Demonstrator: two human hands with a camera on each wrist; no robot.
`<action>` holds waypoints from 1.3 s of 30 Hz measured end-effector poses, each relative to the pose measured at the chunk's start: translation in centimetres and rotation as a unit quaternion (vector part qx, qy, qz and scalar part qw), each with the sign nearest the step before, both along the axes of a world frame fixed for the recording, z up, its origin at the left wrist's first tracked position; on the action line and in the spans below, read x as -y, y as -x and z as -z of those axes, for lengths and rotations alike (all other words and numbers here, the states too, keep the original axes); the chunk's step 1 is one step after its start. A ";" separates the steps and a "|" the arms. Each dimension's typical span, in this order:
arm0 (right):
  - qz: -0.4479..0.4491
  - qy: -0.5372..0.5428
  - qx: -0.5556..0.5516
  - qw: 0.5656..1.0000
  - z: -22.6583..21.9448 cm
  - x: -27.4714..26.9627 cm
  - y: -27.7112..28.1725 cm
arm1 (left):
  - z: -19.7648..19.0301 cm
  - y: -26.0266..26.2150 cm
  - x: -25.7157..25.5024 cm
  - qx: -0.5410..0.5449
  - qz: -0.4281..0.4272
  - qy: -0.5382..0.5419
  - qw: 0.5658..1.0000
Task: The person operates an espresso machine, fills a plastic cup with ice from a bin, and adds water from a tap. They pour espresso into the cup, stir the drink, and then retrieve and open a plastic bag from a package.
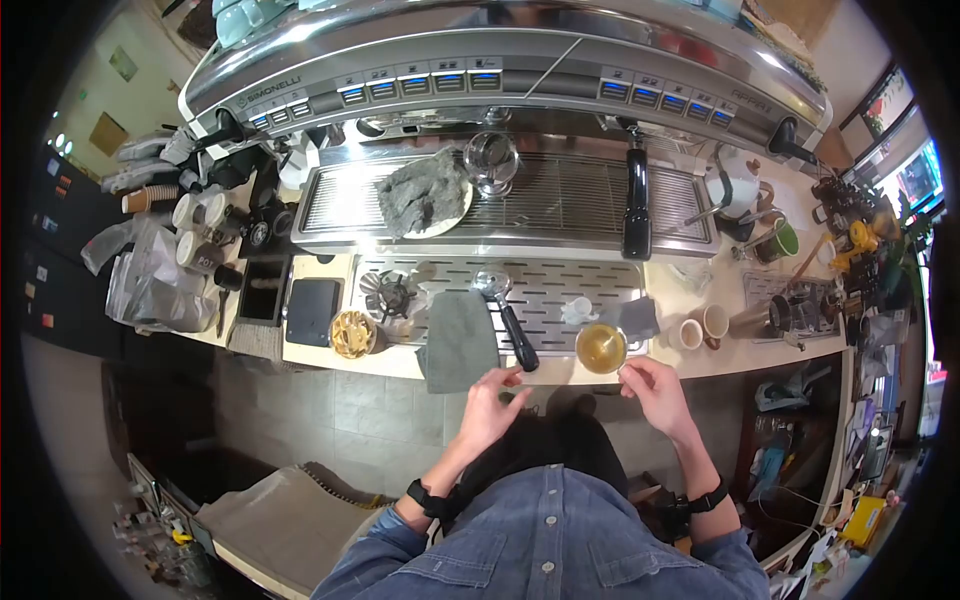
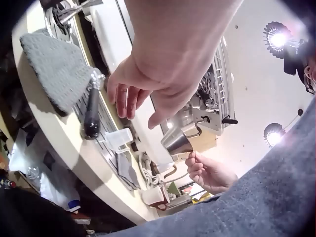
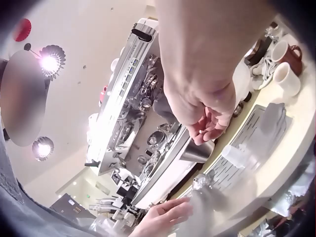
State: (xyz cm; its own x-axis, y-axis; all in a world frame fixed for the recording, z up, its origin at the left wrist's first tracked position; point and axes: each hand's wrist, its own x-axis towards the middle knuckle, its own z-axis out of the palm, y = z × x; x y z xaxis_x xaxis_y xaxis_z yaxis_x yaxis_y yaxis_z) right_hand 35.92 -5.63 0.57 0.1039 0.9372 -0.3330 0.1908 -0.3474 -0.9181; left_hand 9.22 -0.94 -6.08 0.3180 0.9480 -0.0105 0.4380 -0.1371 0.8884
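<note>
Over the counter's front edge, my right hand (image 1: 657, 396) pinches the side of a small metal cup (image 1: 601, 347) with light brown liquid in it. The right wrist view shows the cup (image 3: 196, 151) beneath my curled fingers. My left hand (image 1: 487, 412) holds nothing; in the left wrist view its fingers (image 2: 132, 102) hang loosely bent. Just beyond that hand lies a portafilter (image 1: 513, 330), its black handle pointing at me. A folded grey cloth (image 1: 462, 342) drapes over the counter edge to the left of it.
A Simonelli espresso machine (image 1: 560, 75) spans the back. On its drip tray sit a crumpled grey cloth (image 1: 425, 195) and a glass (image 1: 491, 163). Right of the metal cup stand a white cup (image 1: 687, 334) and a brown mug (image 1: 713, 321). A jar (image 1: 354, 334) is at the left.
</note>
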 end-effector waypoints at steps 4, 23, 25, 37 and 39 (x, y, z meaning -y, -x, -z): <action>-0.002 -0.006 0.017 1.000 0.5 -0.6 0.9 | 0.5 2.6 0.2 -0.009 -0.023 0.007 1.000; -0.138 -0.096 -0.047 0.985 3.0 -8.1 0.5 | 1.0 1.2 4.2 -0.109 -0.195 -0.043 0.974; -0.140 -0.093 -0.045 0.985 3.0 -8.7 -0.3 | 1.0 1.5 5.0 -0.125 -0.229 -0.027 0.965; -0.060 -0.107 0.020 0.992 1.4 -8.8 0.2 | 5.1 3.7 -0.7 -0.287 -0.117 -0.097 0.946; -0.046 -0.110 0.030 0.992 1.2 -8.7 1.9 | 5.4 4.3 -1.6 -0.305 -0.054 -0.060 0.949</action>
State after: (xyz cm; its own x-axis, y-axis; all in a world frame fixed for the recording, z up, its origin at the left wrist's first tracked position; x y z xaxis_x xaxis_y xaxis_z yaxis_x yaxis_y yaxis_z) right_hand 34.05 3.08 -0.68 0.0270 0.9929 -0.1155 0.2685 -0.1185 -0.9560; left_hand 4.97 0.69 -11.51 0.1878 0.9808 -0.0521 0.8833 -0.1454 0.4457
